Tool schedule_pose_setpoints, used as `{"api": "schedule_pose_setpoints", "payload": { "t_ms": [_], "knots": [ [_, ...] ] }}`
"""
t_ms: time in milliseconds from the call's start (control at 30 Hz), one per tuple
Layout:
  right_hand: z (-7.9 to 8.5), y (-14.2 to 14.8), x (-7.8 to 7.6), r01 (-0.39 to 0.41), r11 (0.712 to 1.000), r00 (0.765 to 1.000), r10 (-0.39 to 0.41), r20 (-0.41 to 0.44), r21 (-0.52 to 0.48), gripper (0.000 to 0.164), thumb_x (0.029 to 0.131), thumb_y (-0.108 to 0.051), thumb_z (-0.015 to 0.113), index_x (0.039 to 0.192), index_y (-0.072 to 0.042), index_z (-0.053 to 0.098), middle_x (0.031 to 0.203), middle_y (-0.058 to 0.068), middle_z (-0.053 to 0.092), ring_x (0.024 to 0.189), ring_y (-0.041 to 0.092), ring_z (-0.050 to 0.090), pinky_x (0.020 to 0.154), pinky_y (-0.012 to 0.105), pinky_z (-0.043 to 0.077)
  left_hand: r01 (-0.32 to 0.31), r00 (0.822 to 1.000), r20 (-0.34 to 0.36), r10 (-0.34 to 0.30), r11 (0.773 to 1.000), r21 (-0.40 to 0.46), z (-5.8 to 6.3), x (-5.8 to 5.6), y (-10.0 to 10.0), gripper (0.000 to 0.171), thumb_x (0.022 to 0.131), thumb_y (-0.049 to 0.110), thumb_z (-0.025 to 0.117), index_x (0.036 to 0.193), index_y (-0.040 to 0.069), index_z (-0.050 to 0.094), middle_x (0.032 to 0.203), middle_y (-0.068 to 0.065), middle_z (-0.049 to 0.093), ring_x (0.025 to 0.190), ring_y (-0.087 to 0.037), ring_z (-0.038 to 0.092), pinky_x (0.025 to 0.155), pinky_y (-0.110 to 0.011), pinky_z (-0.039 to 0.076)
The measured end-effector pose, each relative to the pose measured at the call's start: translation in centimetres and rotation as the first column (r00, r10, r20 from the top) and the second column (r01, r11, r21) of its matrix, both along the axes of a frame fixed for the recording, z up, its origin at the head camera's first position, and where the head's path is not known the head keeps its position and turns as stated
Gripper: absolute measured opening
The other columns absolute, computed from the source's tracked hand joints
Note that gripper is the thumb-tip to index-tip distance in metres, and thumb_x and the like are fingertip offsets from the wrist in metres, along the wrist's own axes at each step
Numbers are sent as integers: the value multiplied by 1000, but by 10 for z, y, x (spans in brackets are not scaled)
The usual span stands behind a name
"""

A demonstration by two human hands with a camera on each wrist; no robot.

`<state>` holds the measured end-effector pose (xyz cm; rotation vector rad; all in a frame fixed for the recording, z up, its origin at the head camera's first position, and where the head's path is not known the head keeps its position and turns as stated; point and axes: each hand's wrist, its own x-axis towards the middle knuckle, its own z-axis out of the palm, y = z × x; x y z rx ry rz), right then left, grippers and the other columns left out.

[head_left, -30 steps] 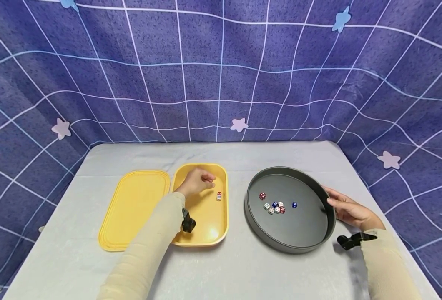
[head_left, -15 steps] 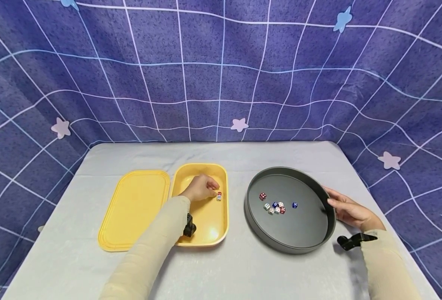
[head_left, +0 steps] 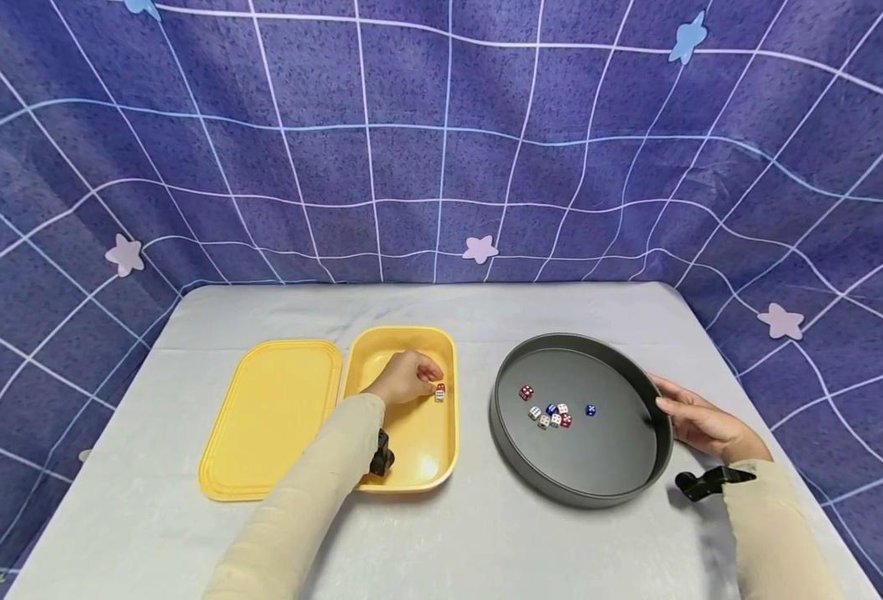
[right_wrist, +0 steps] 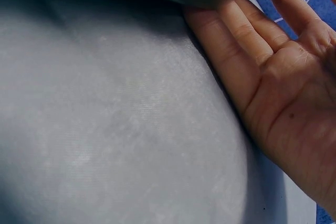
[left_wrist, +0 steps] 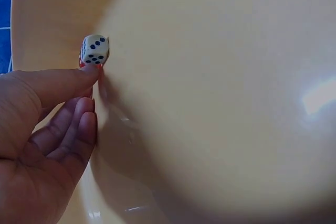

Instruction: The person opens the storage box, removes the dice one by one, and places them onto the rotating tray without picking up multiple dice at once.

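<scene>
In the head view my left hand [head_left: 406,379] reaches into the yellow tray [head_left: 441,479]. Its thumb and curled fingers are at a small red die [head_left: 441,387] by the tray's right wall. The left wrist view shows the thumb tip on the red, with a white die [left_wrist: 95,50] with dark blue pips right against it; the index fingertip is hidden. On the right, my right hand [head_left: 704,422] holds the rim of a round dark grey pan [head_left: 606,467], thumb over the edge, fingers along the outer wall. Several red, white and blue dice [head_left: 556,420] lie in the pan.
A flat yellow lid [head_left: 280,408] lies left of the tray, under the line of my left sleeve. All stand on a pale cloth-covered table [head_left: 471,533]. A blue grid-patterned curtain [head_left: 404,167] hangs behind and along both sides.
My left hand has moved right across the tray, from beside the dice to the red die. The right hand and the pan have stayed in place.
</scene>
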<state>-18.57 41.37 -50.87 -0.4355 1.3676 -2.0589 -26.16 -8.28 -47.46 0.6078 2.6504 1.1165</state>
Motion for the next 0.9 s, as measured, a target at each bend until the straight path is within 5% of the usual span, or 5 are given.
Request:
{"api": "schedule_pose_setpoints", "payload": {
  "t_ms": [900],
  "knots": [
    [0,0,0,-14,1000,1000,15,15,-12,54,103,1,21,144,-28,42,138,-3,53,118,16,56,95,36,49,116,993,-34,-117,993,-32,-2,-1,0,22,73,-7,75,91,6,75,86,-3,73,73,-9,59,69,-21,49]
  ]
}}
